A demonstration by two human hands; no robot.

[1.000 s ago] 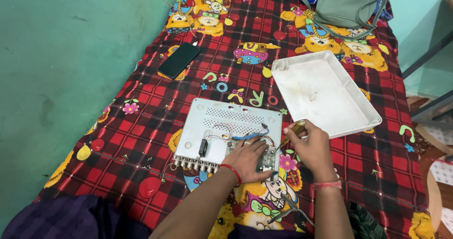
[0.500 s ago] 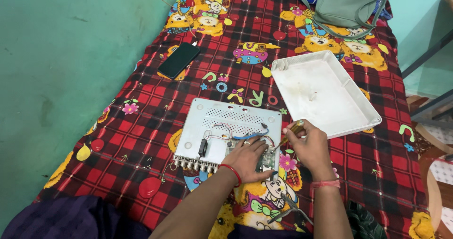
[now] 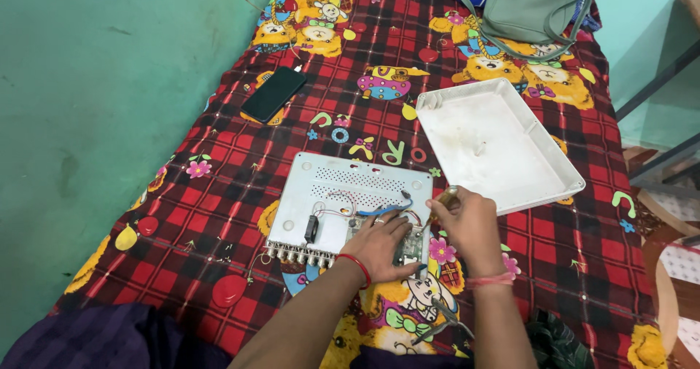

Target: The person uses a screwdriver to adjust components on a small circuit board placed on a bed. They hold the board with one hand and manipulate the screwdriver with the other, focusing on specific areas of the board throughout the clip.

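Note:
An opened white electronics box [image 3: 335, 194] lies on the red checked bed cover, with thin wires, a small black part and a row of connectors along its near edge. My left hand [image 3: 379, 245] presses flat on the green circuit board [image 3: 410, 246] at the box's near right corner. My right hand [image 3: 470, 227] is closed around a screwdriver with a yellowish handle [image 3: 445, 196], its tip pointing down at the board's right edge. The box's white lid [image 3: 496, 143] lies upside down to the right, just beyond my right hand.
A black phone [image 3: 273, 93] lies face up at the far left of the bed. A grey-green bag [image 3: 532, 8] sits at the head of the bed. Pliers [image 3: 437, 321] rest near my lap. A green wall runs along the left; furniture stands at the right.

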